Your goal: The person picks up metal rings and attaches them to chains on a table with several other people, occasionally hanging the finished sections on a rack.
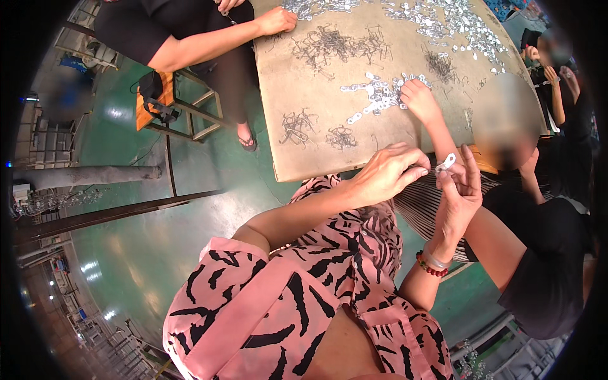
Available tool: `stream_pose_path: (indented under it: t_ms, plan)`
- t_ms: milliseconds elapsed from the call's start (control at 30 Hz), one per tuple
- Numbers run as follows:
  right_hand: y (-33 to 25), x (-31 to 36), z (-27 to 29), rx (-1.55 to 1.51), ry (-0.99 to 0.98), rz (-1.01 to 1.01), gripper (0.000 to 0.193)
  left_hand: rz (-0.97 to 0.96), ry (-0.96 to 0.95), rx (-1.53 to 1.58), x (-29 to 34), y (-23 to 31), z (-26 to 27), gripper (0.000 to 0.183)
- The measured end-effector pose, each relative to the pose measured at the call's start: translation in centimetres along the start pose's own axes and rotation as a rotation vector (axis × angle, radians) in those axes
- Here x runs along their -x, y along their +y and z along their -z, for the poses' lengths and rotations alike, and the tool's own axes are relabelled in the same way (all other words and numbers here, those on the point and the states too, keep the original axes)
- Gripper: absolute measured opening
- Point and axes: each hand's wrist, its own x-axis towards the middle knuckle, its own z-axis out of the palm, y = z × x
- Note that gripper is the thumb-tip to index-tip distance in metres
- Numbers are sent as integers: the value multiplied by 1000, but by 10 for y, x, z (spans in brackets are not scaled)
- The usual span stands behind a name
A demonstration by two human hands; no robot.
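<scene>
Beyond the table's near edge, close to my body, my two hands are held together. My right hand (pixel 461 199), with a bracelet and a beaded band at the wrist, pinches a small silver metal tab (pixel 449 161) with rounded ends and a hole. My left hand (pixel 391 170) is closed in a pinch beside the tab. Whatever sits between its fingertips is too small to make out. Ahead on the table (pixel 380 149) lie a heap of similar metal tabs (pixel 380 96) and piles of thin bent wire pieces (pixel 296 126).
A co-worker's hand (pixel 418 100) rests at the nearer tab heap. Another person's arm (pixel 215 47) reaches onto the table at far left. More tabs (pixel 443 22) and a larger wire pile (pixel 332 45) spread farther back. A wooden stool (pixel 166 95) stands on the green floor. People sit at right.
</scene>
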Motion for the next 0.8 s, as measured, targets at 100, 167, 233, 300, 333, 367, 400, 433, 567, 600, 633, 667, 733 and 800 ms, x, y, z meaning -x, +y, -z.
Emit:
stream_pose_path:
  t_ms: [100, 167, 233, 300, 333, 367, 400, 433, 567, 600, 633, 667, 733, 800]
  plan:
    - [10, 0, -2, -19, 32, 20, 49, 6, -7, -13, 4, -2, 2, 13]
    - [18, 1, -1, -32, 35, 34, 46, 114, -50, 51, 6, -5, 3, 15]
    - [24, 1, 0, -55, 53, 12, 38, 43, 107, -26, 5, -21, 15, 20]
    - [23, 0, -1, -50, 65, 14, 32, 128, 186, -240, -13, -51, 56, 20]
    - [24, -1, 0, -56, 60, -1, 32, 181, 133, -396, -26, -66, 86, 20]
    - [24, -1, 0, -67, 43, -19, 31, 217, 188, -509, -32, -89, 113, 19]
    - [24, -1, 0, -74, 40, -19, 31, 248, 242, -616, -35, -117, 135, 18]
    - [25, -1, 1, -84, 21, -26, 31, 227, 200, -703, -40, -136, 153, 17]
    - [21, 0, 4, -106, 29, -34, 29, 178, -65, -1009, -50, -167, 178, 15]
    - [20, 2, 6, -102, 42, -38, 29, 176, -77, -1001, -47, -171, 176, 15]
    - [18, 2, 6, -98, 32, -41, 28, 146, -82, -1093, -43, -175, 173, 15]
    - [17, 2, 5, -95, 21, -44, 27, 115, -85, -1185, -40, -178, 173, 16]
    - [16, 3, 5, -88, 41, -38, 26, 100, -123, -1234, -44, -183, 166, 16]
    - [17, 5, 6, -73, 35, -45, 27, 77, -135, -1253, -43, -181, 164, 16]
